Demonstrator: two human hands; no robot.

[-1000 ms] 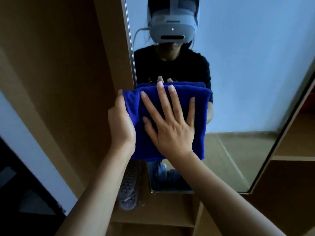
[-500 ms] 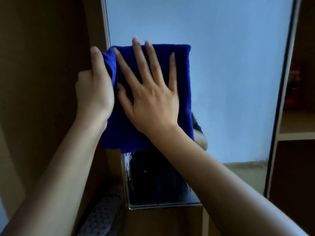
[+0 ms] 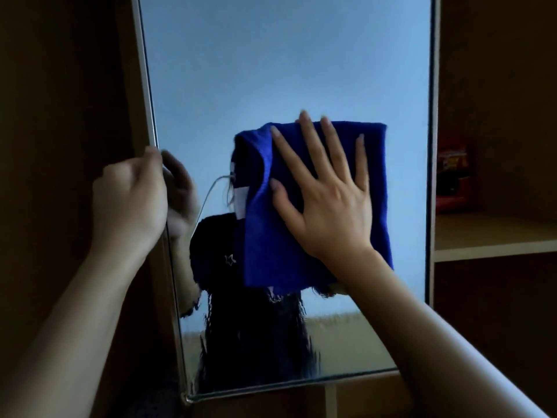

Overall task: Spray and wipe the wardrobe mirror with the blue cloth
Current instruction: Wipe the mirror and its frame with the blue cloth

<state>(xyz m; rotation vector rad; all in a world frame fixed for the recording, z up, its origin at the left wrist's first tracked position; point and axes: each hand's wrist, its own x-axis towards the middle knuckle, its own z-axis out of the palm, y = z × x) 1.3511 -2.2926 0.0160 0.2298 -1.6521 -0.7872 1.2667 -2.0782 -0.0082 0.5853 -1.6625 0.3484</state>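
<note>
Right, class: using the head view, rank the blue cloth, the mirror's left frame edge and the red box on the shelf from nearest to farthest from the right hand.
1. blue cloth: directly under the right hand, touching.
2. red box: to the right, on the shelf.
3. mirror's left frame edge: far left, held by the left hand.

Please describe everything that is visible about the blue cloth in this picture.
The blue cloth is deep blue, looks like soft terry or microfibre, and seems folded into a rough rectangle, its upper left corner bunched. It lies flat against the mirror, near the middle of the glass. The right hand presses it with spread, straight fingers. The left hand does not touch it; it holds the mirror's left edge. The lower edge hangs free.
</note>
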